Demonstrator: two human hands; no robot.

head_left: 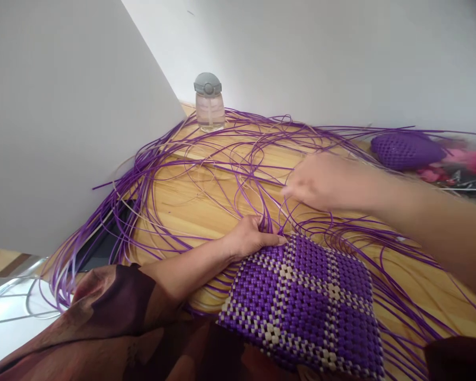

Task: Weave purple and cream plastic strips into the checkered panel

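Observation:
A woven mat [309,296] of purple and cream plastic strands lies in front of me, in a checked pattern of tight knots. My left hand [257,235] grips its upper left edge, thumb on top, with a few purple strands rising between the fingers. Beyond that edge, my right hand [317,182] is closed and blurred by motion. A thin strand seems to run from the weave to its fingertips, though the blur hides the exact hold. Long loose purple strands [138,174] fan out from the mat on all sides.
A clear bottle with a grey lid [209,103] stands near the wall, among the strands. To the right are a purple netted item [406,150] and pink pieces [464,159]. A dark flat object [99,246] lies under strands at left. Wooden tabletop [194,196] shows beneath.

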